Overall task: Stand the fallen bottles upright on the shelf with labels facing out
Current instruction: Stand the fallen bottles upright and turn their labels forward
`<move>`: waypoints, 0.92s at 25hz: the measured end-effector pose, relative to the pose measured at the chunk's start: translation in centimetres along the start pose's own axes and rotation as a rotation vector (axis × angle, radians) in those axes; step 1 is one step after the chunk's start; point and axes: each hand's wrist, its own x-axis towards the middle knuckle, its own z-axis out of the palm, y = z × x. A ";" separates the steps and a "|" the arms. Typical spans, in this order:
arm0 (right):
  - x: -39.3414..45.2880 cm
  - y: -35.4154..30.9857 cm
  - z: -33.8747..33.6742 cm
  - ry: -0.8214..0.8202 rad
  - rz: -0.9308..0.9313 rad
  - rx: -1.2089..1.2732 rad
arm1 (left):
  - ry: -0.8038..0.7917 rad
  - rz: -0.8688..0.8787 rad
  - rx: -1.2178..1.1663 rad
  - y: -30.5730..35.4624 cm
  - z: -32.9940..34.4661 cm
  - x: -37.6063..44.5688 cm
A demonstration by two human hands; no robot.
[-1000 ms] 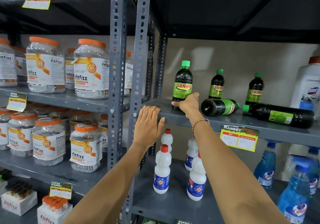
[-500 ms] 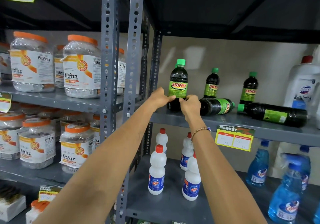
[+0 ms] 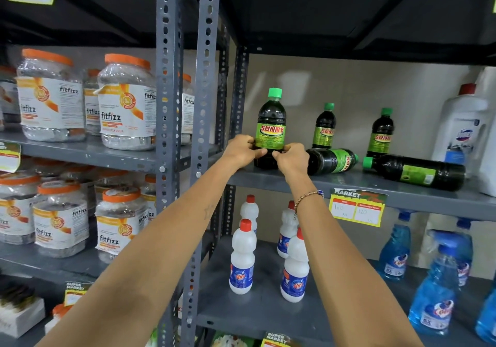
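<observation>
Both hands close on the lower body of one upright bottle [image 3: 271, 129] at the left end of the grey metal shelf [image 3: 418, 195], just beside the perforated upright post [image 3: 205, 78]. The left hand [image 3: 241, 152] wraps the bottle's left side with its fingers curled to the front, and the right hand [image 3: 292, 158] clamps the right side, a beaded bracelet [image 3: 307, 197] on its wrist. The fingertips of the two hands nearly meet across the front, below the label.

This bottle is dark, almost black-green, with a bright green screw cap and a lime-green label reading SUNNY in red and yellow letters, turned squarely outward. Its base rests on the shelf.

Just to its right a second bottle of the same kind [image 3: 331, 160] lies on its side, base toward the camera and cap pointing to the back right, its label turned sideways. Farther right a third fallen bottle [image 3: 418, 170] lies along the shelf with its green cap pointing left and a plain green label patch facing out. Behind these two, near the back wall, two more Sunny bottles [image 3: 325, 126] [image 3: 381, 133] stand upright with labels showing. A large white jug [image 3: 465, 129] with a red cap stands at the far right end of the shelf. A yellow price tag [image 3: 355, 208] hangs from the shelf's front edge.
</observation>
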 end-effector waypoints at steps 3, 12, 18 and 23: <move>-0.7 -0.2 -0.8 -0.024 -0.036 -0.044 | 0.006 0.024 -0.049 -0.3 -0.6 -1.0; -2.7 -0.3 -1.7 -0.051 -0.085 -0.065 | 0.021 0.048 -0.107 0.4 -1.5 -3.8; -3.2 -0.2 -1.9 -0.086 -0.132 -0.068 | 0.044 0.039 -0.097 0.6 -1.5 -4.4; -2.3 -0.2 -4.5 0.204 -0.152 -0.218 | 0.437 0.245 0.220 0.6 1.0 -6.2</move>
